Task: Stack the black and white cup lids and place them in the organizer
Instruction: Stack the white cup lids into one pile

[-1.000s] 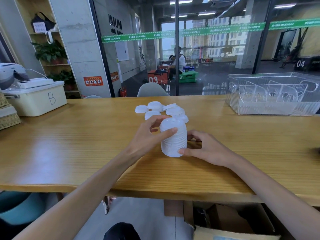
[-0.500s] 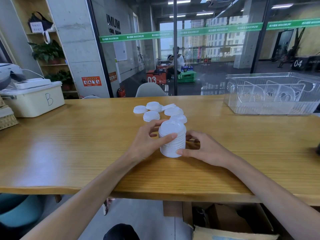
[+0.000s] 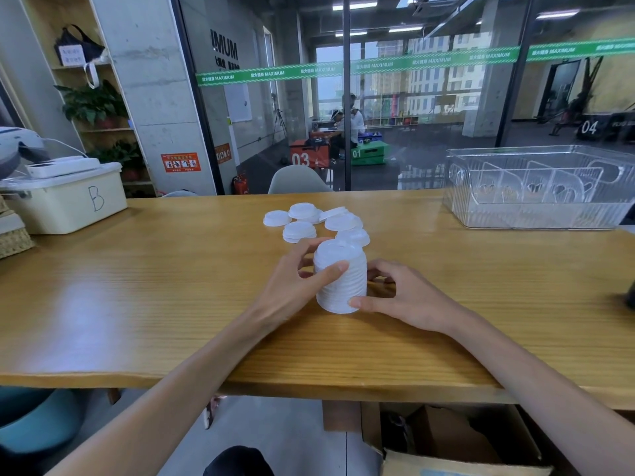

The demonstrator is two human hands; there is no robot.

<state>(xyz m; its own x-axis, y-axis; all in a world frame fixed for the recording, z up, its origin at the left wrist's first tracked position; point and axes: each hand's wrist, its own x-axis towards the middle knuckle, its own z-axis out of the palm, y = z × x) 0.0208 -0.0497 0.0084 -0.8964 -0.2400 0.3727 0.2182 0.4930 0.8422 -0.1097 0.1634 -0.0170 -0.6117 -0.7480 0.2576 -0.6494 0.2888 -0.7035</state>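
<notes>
Toppling is the main risk: the tall stack of white lids stands on the counter, the left hand wrapped around its upper side and the right hand cupping its base. Lifted with a loose or uneven squeeze, it could shear apart. Loose white lids lie just behind; the clear organizer sits well apart, far right, so the carry is long

Stack of lids stands mid-table, nearer the front edge, left hand on its left side, right hand on its right. Loose lids lie just behind it. Organizer at the back right corner. Lidded box at the back left edge.
</notes>
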